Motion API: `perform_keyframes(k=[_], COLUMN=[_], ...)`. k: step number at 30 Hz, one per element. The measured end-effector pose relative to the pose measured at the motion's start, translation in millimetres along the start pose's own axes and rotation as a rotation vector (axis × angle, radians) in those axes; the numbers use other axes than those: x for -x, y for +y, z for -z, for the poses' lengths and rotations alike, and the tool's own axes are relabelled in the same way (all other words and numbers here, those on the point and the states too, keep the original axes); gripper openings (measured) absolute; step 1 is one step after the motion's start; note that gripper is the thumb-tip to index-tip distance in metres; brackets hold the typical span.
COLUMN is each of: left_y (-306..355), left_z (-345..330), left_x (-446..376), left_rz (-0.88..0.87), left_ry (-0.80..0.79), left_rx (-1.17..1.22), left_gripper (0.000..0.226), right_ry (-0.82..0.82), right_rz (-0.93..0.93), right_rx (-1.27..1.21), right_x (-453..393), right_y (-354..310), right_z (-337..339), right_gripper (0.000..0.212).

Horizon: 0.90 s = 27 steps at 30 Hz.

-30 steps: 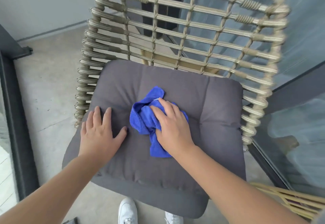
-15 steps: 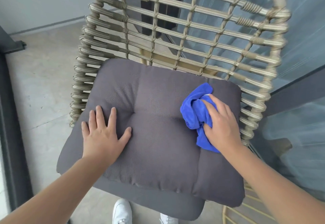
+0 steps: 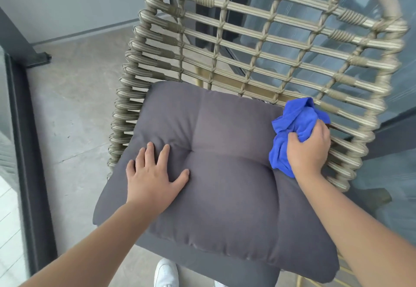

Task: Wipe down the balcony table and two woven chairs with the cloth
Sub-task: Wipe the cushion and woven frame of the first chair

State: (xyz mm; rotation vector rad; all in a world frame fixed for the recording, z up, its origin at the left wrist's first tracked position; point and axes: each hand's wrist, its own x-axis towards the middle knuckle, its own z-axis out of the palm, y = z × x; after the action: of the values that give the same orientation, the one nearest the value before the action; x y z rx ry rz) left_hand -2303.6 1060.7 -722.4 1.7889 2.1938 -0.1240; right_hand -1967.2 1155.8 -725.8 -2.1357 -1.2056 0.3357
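A beige woven chair [image 3: 265, 39] stands in front of me with a grey seat cushion [image 3: 225, 185] on it. My right hand [image 3: 308, 149] grips a bunched blue cloth [image 3: 295, 124] at the cushion's right edge, where the cloth touches the woven side of the chair. My left hand [image 3: 153, 174] lies flat on the left part of the cushion, fingers spread. The table and the second chair's seat are out of view.
A dark metal railing post [image 3: 24, 151] runs down the left over the concrete floor [image 3: 74, 111]. Glass panels [image 3: 396, 196] stand close behind and to the right of the chair. My white shoe [image 3: 165, 273] shows under the cushion's front edge.
My right hand has slid the cloth from the middle of the cushion to its right edge and against the woven side. My left hand stayed pressed on the cushion.
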Motion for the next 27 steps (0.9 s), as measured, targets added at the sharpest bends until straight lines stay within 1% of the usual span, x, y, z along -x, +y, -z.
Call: perform_keyframes(k=[4, 7, 11, 14, 15, 18, 20, 22, 24, 26, 27], left_y=[-3, -6, -6, -6, -8, -14, -20, -30, -41, -49, -53], left_z=[4, 6, 8, 9, 9, 11, 15, 19, 25, 30, 29], left_x=[0, 1, 1, 1, 0, 0, 1, 3, 4, 3, 2], left_rz=[-0.013, -0.017, -0.011, -0.018, -0.021, -0.053, -0.082, -0.128, -0.154, -0.096, -0.042], left_ry=[-0.014, -0.013, -0.034, -0.056, -0.067, -0.073, -0.05, -0.07, -0.055, 0.016, 0.041], left_rx=[0.014, 0.02, 0.026, 0.04, 0.043, 0.075, 0.117, 0.125, 0.17, 0.311, 0.365], left_gripper=[0.103, 0.103, 0.105, 0.105, 0.103, 0.097, 0.095, 0.09, 0.078, 0.072, 0.076], right_ry=[-0.001, -0.036, -0.086, -0.216, -0.262, -0.403, -0.482, -0.504, -0.537, -0.596, -0.611], right_rz=[0.089, 0.142, 0.259, 0.326, 0.381, 0.63, 0.71, 0.696, 0.647, 0.565, 0.52], right_rx=[-0.042, -0.055, -0.083, -0.083, -0.073, 0.001, 0.045, 0.042, -0.002, -0.093, -0.155], right_x=[10, 21, 40, 62, 73, 119, 151, 164, 157, 144, 140], right_y=[-25, -52, -81, -106, -115, -133, -137, -137, -134, -131, -128], right_z=[-29, -53, -81, -89, -92, -101, -104, -103, -99, -87, -80], right_gripper=[0.053, 0.057, 0.063, 0.067, 0.067, 0.067, 0.066, 0.066, 0.067, 0.068, 0.065])
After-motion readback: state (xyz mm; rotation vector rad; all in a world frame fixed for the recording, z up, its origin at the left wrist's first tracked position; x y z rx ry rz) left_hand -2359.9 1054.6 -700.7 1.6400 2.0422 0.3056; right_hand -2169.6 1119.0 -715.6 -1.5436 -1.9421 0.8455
